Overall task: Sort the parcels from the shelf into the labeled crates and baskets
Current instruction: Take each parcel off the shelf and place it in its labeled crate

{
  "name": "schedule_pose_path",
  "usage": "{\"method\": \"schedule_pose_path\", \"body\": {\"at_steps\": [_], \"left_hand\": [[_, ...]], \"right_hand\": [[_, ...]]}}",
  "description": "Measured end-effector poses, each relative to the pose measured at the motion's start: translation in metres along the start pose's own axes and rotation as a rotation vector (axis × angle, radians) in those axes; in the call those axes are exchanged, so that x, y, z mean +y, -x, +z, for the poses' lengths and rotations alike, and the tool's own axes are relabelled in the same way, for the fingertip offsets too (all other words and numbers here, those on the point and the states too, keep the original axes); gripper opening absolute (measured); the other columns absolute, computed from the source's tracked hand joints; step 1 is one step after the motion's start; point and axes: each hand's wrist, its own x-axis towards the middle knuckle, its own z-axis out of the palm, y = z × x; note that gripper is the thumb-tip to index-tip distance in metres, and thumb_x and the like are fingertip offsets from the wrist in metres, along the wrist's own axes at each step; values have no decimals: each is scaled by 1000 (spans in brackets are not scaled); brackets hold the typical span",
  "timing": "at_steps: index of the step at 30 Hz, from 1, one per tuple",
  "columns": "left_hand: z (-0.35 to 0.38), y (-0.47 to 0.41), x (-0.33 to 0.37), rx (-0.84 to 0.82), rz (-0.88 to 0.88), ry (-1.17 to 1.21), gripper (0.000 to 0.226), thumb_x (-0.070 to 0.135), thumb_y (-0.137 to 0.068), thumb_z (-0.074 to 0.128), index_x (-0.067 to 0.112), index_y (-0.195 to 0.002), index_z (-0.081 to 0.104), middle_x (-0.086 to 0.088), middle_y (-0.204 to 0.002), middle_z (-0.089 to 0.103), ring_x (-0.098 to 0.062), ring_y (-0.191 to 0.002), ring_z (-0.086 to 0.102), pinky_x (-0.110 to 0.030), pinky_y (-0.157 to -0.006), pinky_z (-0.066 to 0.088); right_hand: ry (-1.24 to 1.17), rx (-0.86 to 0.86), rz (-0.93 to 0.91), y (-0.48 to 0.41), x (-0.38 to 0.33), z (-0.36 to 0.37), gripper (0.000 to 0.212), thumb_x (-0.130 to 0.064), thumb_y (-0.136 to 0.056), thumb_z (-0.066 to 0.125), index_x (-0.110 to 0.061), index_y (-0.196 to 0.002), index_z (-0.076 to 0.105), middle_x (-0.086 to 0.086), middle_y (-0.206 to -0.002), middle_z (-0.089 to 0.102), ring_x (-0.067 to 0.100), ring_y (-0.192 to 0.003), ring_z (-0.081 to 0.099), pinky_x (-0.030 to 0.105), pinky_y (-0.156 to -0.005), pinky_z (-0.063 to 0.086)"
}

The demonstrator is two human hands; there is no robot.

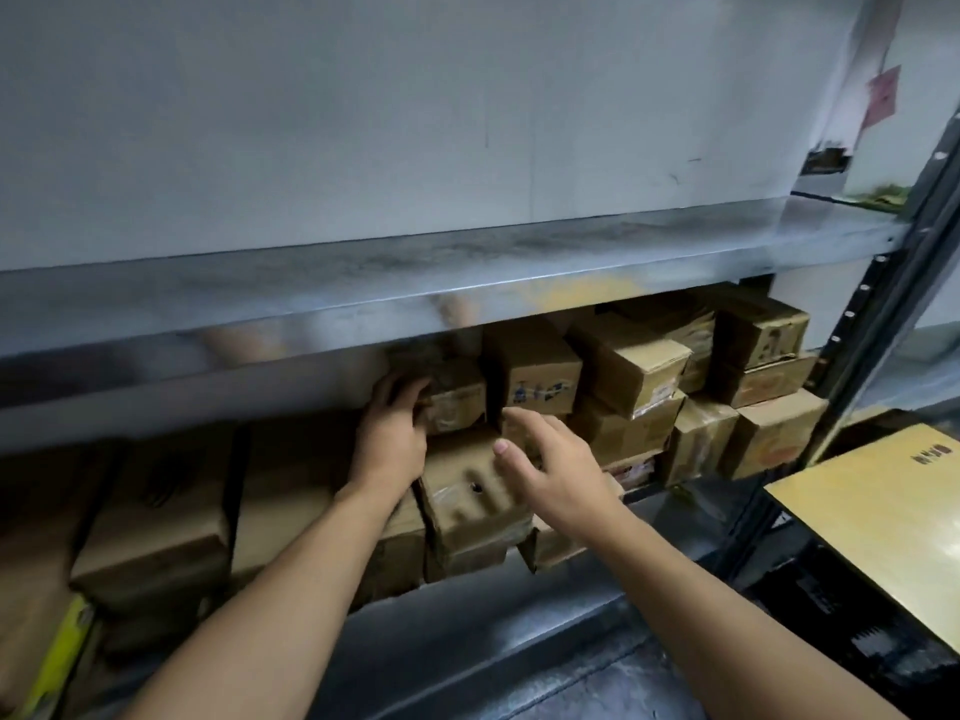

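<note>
Parcel (457,400) in left fingers (402,391), right fingers (540,428) near

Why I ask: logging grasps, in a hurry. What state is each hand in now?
Left hand: fingers curled round the small parcel, gripping it.
Right hand: open, fingers spread, holding nothing.

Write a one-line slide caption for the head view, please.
Under the metal shelf, the left hand touches a small parcel while the open right hand hovers before the stacked parcels.
</note>
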Motion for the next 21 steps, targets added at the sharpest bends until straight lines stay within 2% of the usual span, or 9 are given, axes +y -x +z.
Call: {"method": "schedule_pose_path", "body": {"at_steps": [5, 8, 10, 12, 14, 16, 18, 21], "left_hand": [[-14, 53, 12, 192, 47, 19, 39, 14, -91, 67, 17, -131, 64, -13, -140, 50, -31, -128, 50, -32, -108, 36], [-20, 83, 21, 265, 124, -24, 40, 10, -90, 69, 16, -130, 64, -9, -143, 49, -27, -129, 50, -32, -109, 36], [-23, 97, 30, 286, 171, -19, 41, 8, -90, 69, 15, -130, 64, -9, -143, 49, -27, -130, 50, -36, -110, 38], [-25, 110, 37, 305, 211, -25, 40, 9, -91, 68, 15, -130, 64, -8, -143, 49, -27, -131, 49, -38, -110, 40], [-29, 123, 43, 306, 242, -1, 37, 19, -93, 65, 17, -130, 63, -4, -144, 49, -23, -133, 47, -35, -110, 40], [-33, 132, 49, 316, 218, 116, 38, 31, -93, 59, 22, -130, 62, 1, -145, 46, -13, -135, 45, -24, -109, 39], [-38, 137, 59, 399, 146, 340, 38, 38, -93, 54, 32, -130, 57, 3, -146, 45, -8, -134, 46, -14, -103, 41], [-39, 136, 67, 476, -49, 608, 43, 48, -88, 55, 46, -131, 47, 5, -150, 41, -10, -133, 47, -12, -97, 44]], "right_hand": [[-140, 0, -62, -1, 5, -5, 53, -45, -103, 51, -35, -154, 39, -1, -150, 47, 13, -138, 41, 23, -104, 31], [-220, -18, -84, 2, 3, -5, 55, -47, -103, 50, -38, -155, 35, -2, -152, 47, 13, -140, 40, 30, -110, 34], [-320, -26, -75, 4, 0, -3, 51, -50, -102, 50, -44, -151, 36, -11, -146, 51, 9, -135, 46, 39, -112, 42], [-487, -53, -50, 10, -5, -3, 45, -51, -101, 52, -49, -143, 39, -21, -129, 56, 3, -118, 57, 42, -102, 53], [-660, -51, -15, 14, -7, -1, 45, -48, -99, 57, -45, -140, 41, -19, -123, 57, 7, -109, 63, 40, -93, 59], [-764, -28, 6, 18, -8, -1, 43, -42, -98, 61, -41, -138, 44, -9, -128, 59, 11, -110, 64, 37, -89, 61], [-847, -7, 13, 21, -8, 0, 36, -38, -98, 63, -41, -132, 49, -6, -129, 61, 13, -113, 64, 38, -87, 62], [-973, -4, 35, 27, -10, -1, 30, -30, -100, 61, -43, -125, 50, -5, -128, 60, 17, -114, 64, 35, -80, 63]]}}
